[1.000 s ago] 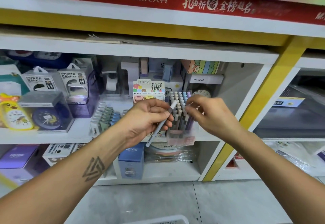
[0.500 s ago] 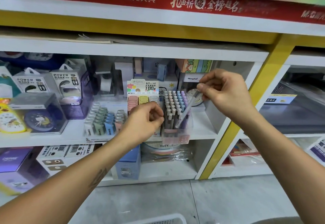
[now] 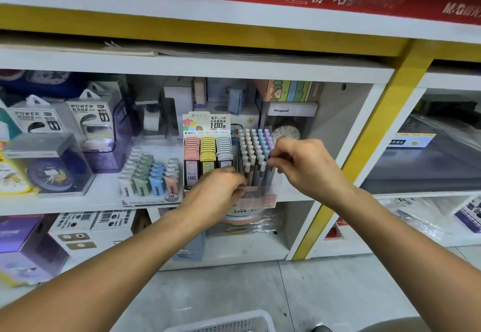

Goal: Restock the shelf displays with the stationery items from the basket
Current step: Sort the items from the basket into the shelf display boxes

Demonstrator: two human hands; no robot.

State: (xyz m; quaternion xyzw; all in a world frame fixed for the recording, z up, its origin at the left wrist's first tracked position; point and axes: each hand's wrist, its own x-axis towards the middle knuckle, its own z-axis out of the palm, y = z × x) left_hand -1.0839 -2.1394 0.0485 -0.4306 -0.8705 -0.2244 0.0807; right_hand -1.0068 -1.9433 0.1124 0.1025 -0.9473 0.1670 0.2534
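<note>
A clear pen display box (image 3: pixel 263 188) stands on the middle shelf, filled with several pens with grey, blue and purple caps (image 3: pixel 253 149). My right hand (image 3: pixel 302 167) is at the box's right side. Its fingertips pinch the top of a pen (image 3: pixel 270 166) that stands down among the others. My left hand (image 3: pixel 216 193) is at the box's lower left front corner, fingers curled against the clear plastic. The white basket (image 3: pixel 229 322) shows only its rim at the bottom edge, and its contents are hidden.
Pencil-lead packs in pink, yellow and grey (image 3: pixel 207 154) stand just left of the pens, with pastel erasers (image 3: pixel 149 178) further left. Power bank boxes (image 3: pixel 88 118) and boxed clocks (image 3: pixel 49 170) fill the shelf's left. A yellow post (image 3: pixel 364 144) borders the bay on the right.
My right hand has come down from above the display, bringing the pen into the box. My left hand has moved right and down to the box's front corner.
</note>
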